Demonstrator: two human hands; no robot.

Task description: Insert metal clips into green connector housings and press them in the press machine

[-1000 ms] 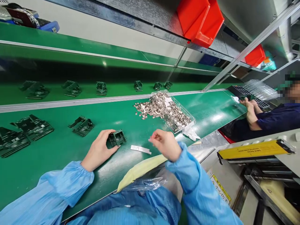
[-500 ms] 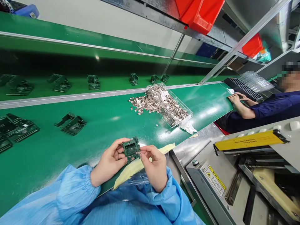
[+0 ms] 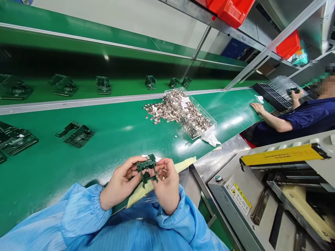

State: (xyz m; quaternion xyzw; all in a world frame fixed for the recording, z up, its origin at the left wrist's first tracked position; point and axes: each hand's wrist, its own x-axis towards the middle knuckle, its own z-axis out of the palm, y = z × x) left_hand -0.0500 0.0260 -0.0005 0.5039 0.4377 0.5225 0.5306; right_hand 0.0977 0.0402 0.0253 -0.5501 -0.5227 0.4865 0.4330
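Observation:
Between my two hands, above the front edge of the green bench, is a dark green plastic frame (image 3: 148, 164) with an open middle and thin legs. My left hand (image 3: 121, 181) pinches its left side between thumb and fingers. On its right side my right hand (image 3: 166, 184) grips it, the thumb reaching into the opening. Whether a small part sits under the right fingertips I cannot make out. Beyond my hands, a clear tray (image 3: 213, 126) lies on the bench, heaped with small metal pieces (image 3: 167, 108) that spill out to its left.
More green frames (image 3: 78, 134) stand at the left of the green bench (image 3: 117, 129). Yellow tape (image 3: 185, 164) runs along the front edge. A machine with a yellow bar (image 3: 285, 157) stands at right. Farther right, a co-worker (image 3: 309, 115) in dark blue sits by a black rack (image 3: 272, 96).
The frame has been tipped in my hands, so its legs now point down toward me. My right hand has shifted slightly left. The co-worker has raised one hand holding a dark piece.

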